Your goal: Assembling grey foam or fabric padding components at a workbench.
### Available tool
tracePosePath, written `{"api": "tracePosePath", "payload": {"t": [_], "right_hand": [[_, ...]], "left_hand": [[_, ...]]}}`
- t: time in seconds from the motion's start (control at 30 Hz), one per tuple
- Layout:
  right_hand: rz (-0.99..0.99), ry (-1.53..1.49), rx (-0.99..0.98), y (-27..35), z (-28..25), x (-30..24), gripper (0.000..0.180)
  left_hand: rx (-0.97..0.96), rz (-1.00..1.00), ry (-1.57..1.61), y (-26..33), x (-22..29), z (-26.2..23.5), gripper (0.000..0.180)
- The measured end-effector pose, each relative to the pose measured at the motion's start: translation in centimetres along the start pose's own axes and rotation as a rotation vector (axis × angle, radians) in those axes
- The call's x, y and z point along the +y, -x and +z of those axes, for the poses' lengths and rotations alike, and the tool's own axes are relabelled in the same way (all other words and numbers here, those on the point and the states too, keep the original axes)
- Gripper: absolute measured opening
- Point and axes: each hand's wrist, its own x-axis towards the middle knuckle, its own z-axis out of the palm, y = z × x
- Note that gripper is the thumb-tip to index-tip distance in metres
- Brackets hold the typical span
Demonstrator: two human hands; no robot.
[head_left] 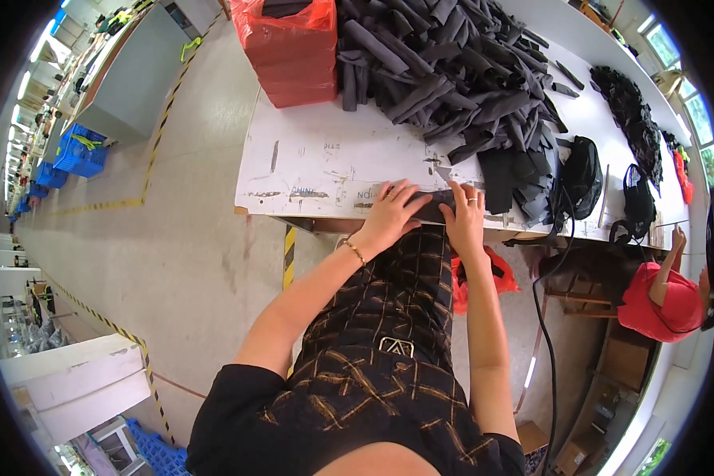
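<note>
A flat dark grey fabric piece (431, 209) lies at the table's front edge, right before me. Across its left part my left hand (389, 213) rests, fingers spread. At the right end my right hand (466, 220) closes on the piece, thumb on the near side and fingers beyond; their undersides are hidden. Just right of that hand lie flat dark fabric pieces (520, 178), some overlapping. Behind them rises a big heap of dark grey fabric pieces (444, 71), many curled or rolled.
A red plastic bag (293, 67) stands on the white table (293, 163), left of the heap. Black bags (581, 176) and a dangling black cable (537, 317) are at the right. A person in red (662, 297) works there. Another red bag (496, 274) is below the table edge.
</note>
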Motion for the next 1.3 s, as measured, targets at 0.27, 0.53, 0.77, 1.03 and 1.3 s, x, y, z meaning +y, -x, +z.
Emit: {"api": "tracePosePath", "payload": {"t": [0.27, 0.53, 0.77, 1.03, 1.3], "right_hand": [[-0.161, -0.088, -0.267, -0.7, 0.6, 2.6, 0.046], [-0.172, 0.118, -0.052, -1.5, 1.7, 1.7, 0.04], [0.306, 0.531, 0.113, -4.1, -2.0, 6.0, 0.037], [0.127, 0.899, -0.265, -2.7, 0.5, 7.7, 0.016], [0.18, 0.578, -0.056, -2.3, -3.6, 7.5, 0.017]], "left_hand": [[-0.115, 0.039, 0.068, -0.9, -2.3, 1.2, 0.046], [0.088, 0.053, 0.055, -6.2, -4.8, -0.6, 0.026], [0.515, -0.18, 0.144, -15.6, -7.7, -2.9, 0.014], [0.268, -0.4, 0.319, -13.4, -6.1, -4.1, 0.023], [0.147, -0.823, 1.576, -7.3, -4.8, -4.4, 0.025]]}}
